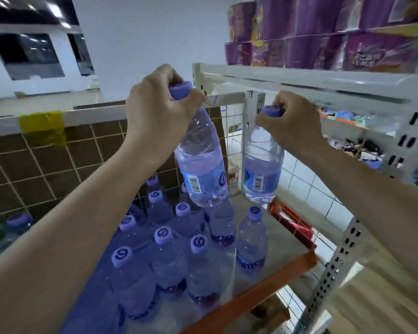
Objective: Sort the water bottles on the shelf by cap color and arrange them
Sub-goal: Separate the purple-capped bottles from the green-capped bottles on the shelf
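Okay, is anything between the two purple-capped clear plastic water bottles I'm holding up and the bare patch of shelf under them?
Nothing visible blocks the right-hand bottle; bare grey shelf board lies below. The left-hand bottle hangs over standing purple-capped bottles.

a shop: metal shelving with stacked tissue packs, bottled water

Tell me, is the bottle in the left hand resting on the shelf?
No. The left hand holds its bottle by the neck, lifted above the standing bottles.
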A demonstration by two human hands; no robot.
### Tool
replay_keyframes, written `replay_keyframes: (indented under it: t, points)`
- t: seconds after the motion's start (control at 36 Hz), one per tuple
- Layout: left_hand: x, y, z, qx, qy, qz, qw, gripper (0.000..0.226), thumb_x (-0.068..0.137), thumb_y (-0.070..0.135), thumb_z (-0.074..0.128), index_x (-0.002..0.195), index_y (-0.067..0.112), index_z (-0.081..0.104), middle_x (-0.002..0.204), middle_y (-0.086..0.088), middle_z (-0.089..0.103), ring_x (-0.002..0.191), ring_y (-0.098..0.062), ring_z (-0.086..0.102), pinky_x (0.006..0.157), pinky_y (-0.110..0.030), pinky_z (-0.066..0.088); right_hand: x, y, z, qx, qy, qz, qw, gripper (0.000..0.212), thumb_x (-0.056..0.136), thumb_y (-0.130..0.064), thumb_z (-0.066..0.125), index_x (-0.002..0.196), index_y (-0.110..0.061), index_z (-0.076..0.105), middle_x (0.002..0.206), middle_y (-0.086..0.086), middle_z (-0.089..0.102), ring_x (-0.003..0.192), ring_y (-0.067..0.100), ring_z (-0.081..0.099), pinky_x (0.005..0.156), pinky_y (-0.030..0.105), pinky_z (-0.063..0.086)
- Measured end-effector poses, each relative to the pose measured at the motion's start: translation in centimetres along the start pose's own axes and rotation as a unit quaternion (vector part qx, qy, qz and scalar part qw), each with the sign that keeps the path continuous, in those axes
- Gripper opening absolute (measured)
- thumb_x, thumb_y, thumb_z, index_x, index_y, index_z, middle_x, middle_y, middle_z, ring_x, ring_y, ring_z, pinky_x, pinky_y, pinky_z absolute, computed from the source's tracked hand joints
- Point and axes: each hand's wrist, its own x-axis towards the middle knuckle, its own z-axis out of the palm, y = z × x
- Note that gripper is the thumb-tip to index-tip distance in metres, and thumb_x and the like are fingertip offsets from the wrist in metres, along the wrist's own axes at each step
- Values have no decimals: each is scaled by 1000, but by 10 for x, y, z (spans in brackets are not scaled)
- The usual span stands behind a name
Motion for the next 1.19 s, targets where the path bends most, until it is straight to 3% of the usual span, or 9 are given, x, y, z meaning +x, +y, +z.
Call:
replay_keyframes:
  t: [0.11,0.25,0.33,0.42,0.58,0.75,0.86,1.03,1.19]
  points:
    - [5,14,34,12,25,13,1000,24,84,34,58,90,11,59,74,2,57,70,-19,51,60,-30,38,8,18,1,-8,1,-4,1000,32,64,-45,55,65,-17,40,56,-4,40,57,18,39,50,30,27]
    - [15,20,71,24,28,21,999,26,88,34,55,96,10,57,79,-2,59,73,-22,55,63,-31,43,16,43,1,-16,-7,3,1000,32,77,-36,67,70,-15,43,59,-4,42,64,23,43,52,33,25]
    - [17,17,99,63,-17,12,998,23,89,34,55,100,13,55,80,1,56,74,-21,52,60,-29,34,13,55,6,-44,-50,18,998,27,77,-36,67,76,-17,47,61,-6,44,64,19,43,54,32,25]
    - [14,8,129,121,-101,11,987,25,90,37,53,103,15,53,84,-2,59,77,-26,55,65,-32,39,9,71,15,-84,-97,29,991,24,77,-38,67,79,-21,51,64,-9,46,69,19,49,55,30,26]
    - [-8,-18,174,268,-243,35,932,30,94,44,45,108,17,47,93,-5,61,80,-27,52,68,-33,32,-5,103,28,-152,-191,57,968,27,79,-41,68,89,-17,60,76,1,56,76,27,55,57,28,32]
    - [-24,-41,202,275,-338,30,899,32,96,41,45,118,19,45,103,-6,64,78,-25,48,68,-34,34,-12,128,38,-169,-248,97,949,32,78,-43,70,89,-15,62,77,2,58,77,26,58,60,28,37]
    - [-27,-51,214,274,-401,35,873,34,93,36,46,123,20,46,109,-8,64,93,-30,59,72,-35,40,-15,138,45,-181,-283,101,937,32,78,-40,69,95,-14,64,86,5,63,77,26,57,62,28,40]
    - [-33,-62,227,289,-442,42,848,24,91,33,45,111,19,48,106,-8,65,95,-32,60,74,-35,35,-13,144,53,-212,-323,95,917,37,73,-45,69,68,-14,49,65,1,50,67,24,53,50,24,30]
    - [-32,-63,229,295,-452,37,841,28,95,35,43,116,17,44,106,-9,63,95,-31,59,76,-35,35,-8,138,59,-246,-376,105,887,41,79,-49,65,69,-15,45,74,2,50,67,20,50,52,24,30]
